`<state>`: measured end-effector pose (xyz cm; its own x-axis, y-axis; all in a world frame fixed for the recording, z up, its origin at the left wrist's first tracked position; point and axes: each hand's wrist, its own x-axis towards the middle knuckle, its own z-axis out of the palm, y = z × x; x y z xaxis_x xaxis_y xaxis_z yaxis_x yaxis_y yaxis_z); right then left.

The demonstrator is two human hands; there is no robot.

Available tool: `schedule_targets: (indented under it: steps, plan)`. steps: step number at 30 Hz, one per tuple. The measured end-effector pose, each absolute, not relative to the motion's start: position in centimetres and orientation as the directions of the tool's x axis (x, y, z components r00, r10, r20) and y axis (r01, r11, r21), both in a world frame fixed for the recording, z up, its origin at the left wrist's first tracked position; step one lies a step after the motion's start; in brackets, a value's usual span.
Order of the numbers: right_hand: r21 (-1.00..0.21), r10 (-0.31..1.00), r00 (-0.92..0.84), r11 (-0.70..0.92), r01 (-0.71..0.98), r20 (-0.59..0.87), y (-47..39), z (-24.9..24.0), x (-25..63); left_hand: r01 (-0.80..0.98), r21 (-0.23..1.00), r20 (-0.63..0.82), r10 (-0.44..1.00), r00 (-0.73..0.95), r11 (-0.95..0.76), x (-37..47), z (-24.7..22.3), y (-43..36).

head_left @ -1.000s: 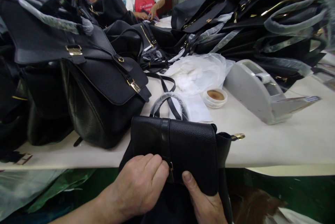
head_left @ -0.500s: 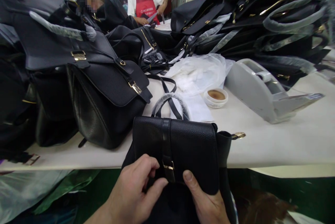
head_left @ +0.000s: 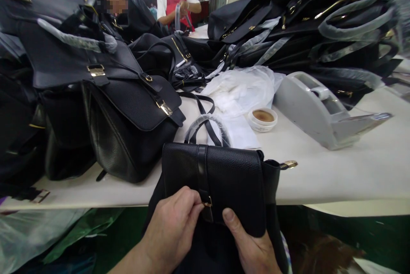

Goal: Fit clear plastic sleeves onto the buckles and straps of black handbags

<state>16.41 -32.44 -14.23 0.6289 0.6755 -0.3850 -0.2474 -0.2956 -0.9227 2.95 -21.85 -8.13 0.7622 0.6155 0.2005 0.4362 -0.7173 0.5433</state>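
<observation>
In front of me a black backpack (head_left: 237, 171) leans upright against the table edge, its flap down and its plastic-wrapped top handle (head_left: 206, 121) standing up. A strap runs down the middle of the flap to a gold buckle (head_left: 208, 202). My left hand (head_left: 174, 218) is closed in a pinch at the left side of this buckle, thumb and forefinger together on the buckle. My right hand (head_left: 251, 240) grips the lower right of the flap, thumb on the front; its other fingers are hidden behind the flap.
Black bags (head_left: 134, 124) stand at the left, and more bags (head_left: 301, 22) are piled at the back right. A grey tape dispenser (head_left: 314, 112), an open tub of brown paste (head_left: 263, 119) and a white plastic bag (head_left: 241, 90) lie on the white table (head_left: 320, 176). Two people are beyond.
My left thumb and forefinger have closed together and moved right onto the buckle. My right hand keeps its hold on the flap. The far person in the red apron has raised their hands.
</observation>
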Motion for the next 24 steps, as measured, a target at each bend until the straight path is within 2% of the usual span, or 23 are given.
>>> schedule_targets:
  steps: [4, 9, 12, 18, 24]
  plan:
    - [-0.914, 0.705, 0.581, -0.333, -0.234, -0.406, -32.6, -14.7, 16.7, 0.435, 0.541, 0.229, 0.624, 0.748, -0.720, 3.0, -8.5, -22.2]
    - [-0.912, 0.676, 0.615, -0.340, -0.230, -0.406, -32.4, -14.1, 16.3, 0.435, 0.676, 0.152, 0.691, 0.707, -0.594, 3.0, -8.1, -22.6]
    - [-0.921, 0.691, 0.612, -0.338, -0.197, -0.384, -32.3, -13.9, 16.2, 0.437, 0.710, 0.111, 0.701, 0.704, -0.552, 2.9, -7.9, -22.8]
    - [-0.913, 0.677, 0.620, -0.361, -0.190, -0.396, -32.5, -14.3, 16.4, 0.410, 0.655, 0.190, 0.663, 0.724, -0.635, 2.8, -7.9, -23.2]
    - [-0.904, 0.631, 0.658, -0.372, -0.208, -0.411, -32.4, -13.4, 15.9, 0.407, 0.525, 0.314, 0.615, 0.724, -0.747, 3.0, -7.7, -23.6]
